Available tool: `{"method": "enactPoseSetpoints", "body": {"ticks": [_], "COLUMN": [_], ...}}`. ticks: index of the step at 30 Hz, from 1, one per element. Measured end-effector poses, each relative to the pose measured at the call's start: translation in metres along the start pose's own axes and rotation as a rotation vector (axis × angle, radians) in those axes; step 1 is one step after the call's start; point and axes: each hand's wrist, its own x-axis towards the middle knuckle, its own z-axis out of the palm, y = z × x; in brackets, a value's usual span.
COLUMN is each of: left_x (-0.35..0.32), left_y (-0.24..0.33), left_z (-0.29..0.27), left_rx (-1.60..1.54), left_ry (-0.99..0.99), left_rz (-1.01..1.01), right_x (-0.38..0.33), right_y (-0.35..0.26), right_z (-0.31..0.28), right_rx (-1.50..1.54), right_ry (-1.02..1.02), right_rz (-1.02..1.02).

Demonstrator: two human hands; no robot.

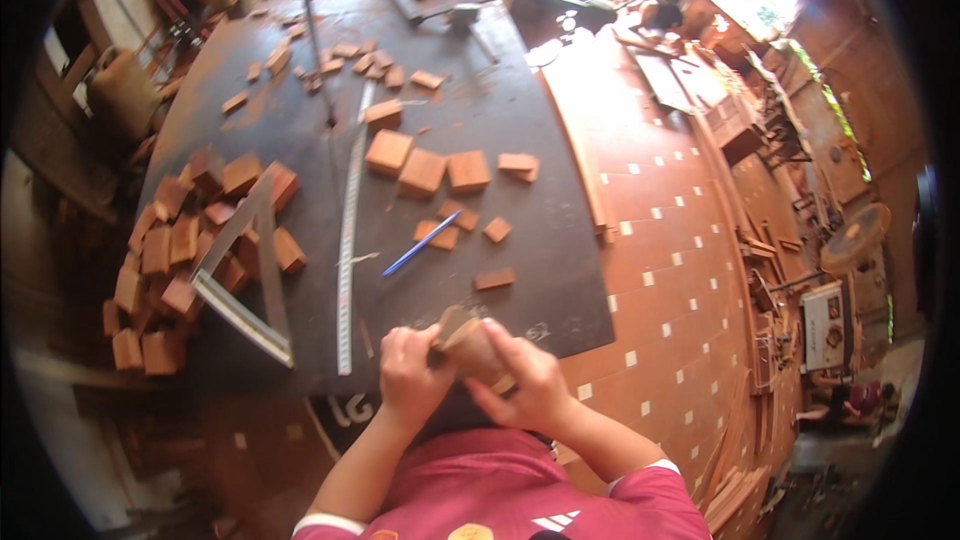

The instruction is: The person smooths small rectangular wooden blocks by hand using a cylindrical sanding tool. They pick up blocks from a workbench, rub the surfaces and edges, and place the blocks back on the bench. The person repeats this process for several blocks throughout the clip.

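Close to my body, at the table's near edge, both hands hold a small brown wooden block (478, 352). My left hand (410, 378) is closed at the block's left side, beside a darker flat face or flap whose kind I cannot make out. My right hand (530, 380) grips the block from the right, thumb and fingers around it. Just beyond lie a small wooden offcut (494, 279) and a blue pen (422, 242). A long steel ruler (350, 230) runs away from me to the left of the pen.
A metal set square (245, 320) leans against a heap of wooden blocks (157, 250) on the left of the dark table (500, 90). Larger blocks (423, 172) stand mid-table, with small offcuts beyond. Tiled floor (650, 320) lies to the right; a person (862, 400) is at the far right.
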Motion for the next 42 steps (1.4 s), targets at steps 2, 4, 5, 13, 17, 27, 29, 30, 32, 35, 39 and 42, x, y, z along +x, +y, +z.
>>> {"method": "enactPoseSetpoints", "body": {"ticks": [2,4,5,13,17,27,29,30,32,35,39,42], "left_x": [-0.005,-0.007,-0.003,0.067,0.07,0.043,0.046,0.049,0.054,0.051,0.041,0.041], "left_y": [-0.006,-0.007,-0.005,-0.013,-0.02,0.011,0.016,0.019,0.022,0.013,-0.003,-0.001], "left_z": [0.004,-0.007,-0.011,-0.048,-0.041,-0.024,-0.031,-0.034,-0.038,-0.043,-0.044,-0.041], "left_rx": [-0.035,-0.081,-0.121,-0.366,-0.448,-0.031,-0.008,0.005,0.033,-0.12,-0.157,-0.157], "left_ry": [0.016,-0.069,-0.106,-0.528,-0.591,-0.302,-0.293,-0.291,-0.287,-0.335,-0.314,-0.236], "left_rz": [0.01,-0.059,-0.086,0.152,-0.011,-0.071,-0.068,-0.083,-0.113,-0.235,-0.087,-0.041], "right_x": [0.0,0.003,0.002,0.008,0.007,0.002,0.002,0.003,0.005,0.006,0.011,0.023], "right_y": [-0.003,-0.001,-0.001,0.009,0.011,0.017,0.019,0.019,0.02,0.025,0.028,0.019], "right_z": [-0.001,0.0,0.001,-0.014,-0.015,-0.012,-0.016,-0.017,-0.018,-0.019,-0.019,-0.022], "right_rx": [-0.004,0.066,0.095,0.143,0.071,0.064,0.074,0.08,0.086,0.049,0.098,0.121], "right_ry": [0.005,0.006,-0.012,-0.1,-0.035,0.087,0.097,0.103,0.093,0.04,0.022,-0.006], "right_rz": [-0.025,-0.008,0.039,0.022,-0.002,0.108,0.128,0.136,0.141,0.111,0.08,0.001]}}
